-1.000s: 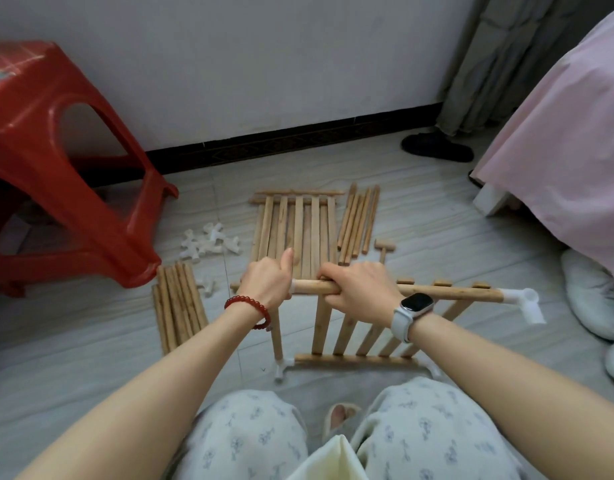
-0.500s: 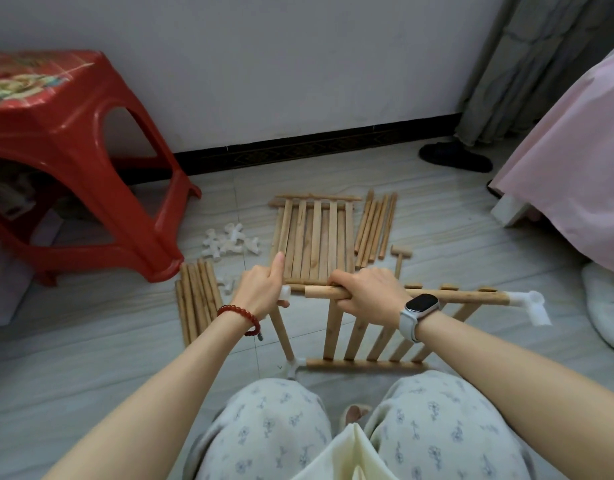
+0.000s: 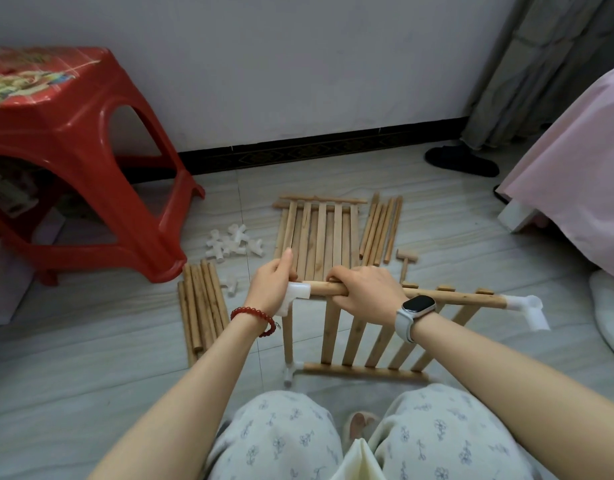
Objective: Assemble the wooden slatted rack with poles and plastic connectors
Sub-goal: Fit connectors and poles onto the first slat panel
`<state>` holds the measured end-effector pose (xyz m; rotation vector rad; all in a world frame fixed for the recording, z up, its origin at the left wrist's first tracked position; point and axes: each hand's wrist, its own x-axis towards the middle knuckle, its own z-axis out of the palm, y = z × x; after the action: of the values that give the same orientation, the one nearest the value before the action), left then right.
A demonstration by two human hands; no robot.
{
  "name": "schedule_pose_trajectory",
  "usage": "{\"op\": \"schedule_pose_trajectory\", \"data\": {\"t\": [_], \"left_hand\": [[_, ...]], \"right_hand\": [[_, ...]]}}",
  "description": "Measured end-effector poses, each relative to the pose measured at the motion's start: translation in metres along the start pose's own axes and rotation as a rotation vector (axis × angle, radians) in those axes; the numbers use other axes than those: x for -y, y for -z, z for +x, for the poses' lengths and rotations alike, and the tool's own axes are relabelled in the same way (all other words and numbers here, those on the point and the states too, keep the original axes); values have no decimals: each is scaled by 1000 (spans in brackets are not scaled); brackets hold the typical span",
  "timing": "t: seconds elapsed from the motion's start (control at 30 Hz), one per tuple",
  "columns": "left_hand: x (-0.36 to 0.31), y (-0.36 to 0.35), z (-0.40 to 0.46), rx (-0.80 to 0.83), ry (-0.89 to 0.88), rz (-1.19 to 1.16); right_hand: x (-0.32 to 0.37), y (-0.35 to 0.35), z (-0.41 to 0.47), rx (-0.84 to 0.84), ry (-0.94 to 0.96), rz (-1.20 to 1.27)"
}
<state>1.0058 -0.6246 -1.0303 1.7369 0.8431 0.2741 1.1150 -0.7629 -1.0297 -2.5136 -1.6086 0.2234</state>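
Head view: left hand (image 3: 271,289) grips a white connector (image 3: 296,296) on the pole (image 3: 447,296). Right hand (image 3: 366,292) wraps that pole.

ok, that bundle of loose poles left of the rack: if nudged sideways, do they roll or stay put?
Likely roll: the loose poles look round and smooth, lying unbound on a smooth tiled floor. Probably light and stiff, being thin wood. Packed side by side, they would likely spread apart rather than move as one.
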Motion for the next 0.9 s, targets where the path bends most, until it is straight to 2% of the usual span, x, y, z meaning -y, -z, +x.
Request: {"op": "schedule_pose_trajectory", "data": {"t": [0.13, 0.23, 0.3, 0.4, 0.47, 0.57, 0.77, 0.9], "left_hand": [[11, 4, -9, 81, -121, 7], [20, 12, -16, 146, -149, 20], [23, 16, -18, 184, -74, -150], [21, 19, -12, 106, 100, -471], [19, 16, -5, 103, 118, -420], [14, 7, -2, 193, 138, -356], [0, -2, -2, 316, 218, -628], [-18, -2, -4, 339, 193, -639]], "right_hand": [[-2, -2, -1, -19, 14, -16], [-2, -3, -2, -16, 15, -17], [-3, -1, -2, -19, 9, -3], [-1, 1, -5, -2, 16, 7], [1, 2, -9, 11, 25, 22], [1, 9, -12, -18, 28, 27], [-4, 28, -17, -8, 65, 25], [0, 41, -21, -9, 119, -33]]}}
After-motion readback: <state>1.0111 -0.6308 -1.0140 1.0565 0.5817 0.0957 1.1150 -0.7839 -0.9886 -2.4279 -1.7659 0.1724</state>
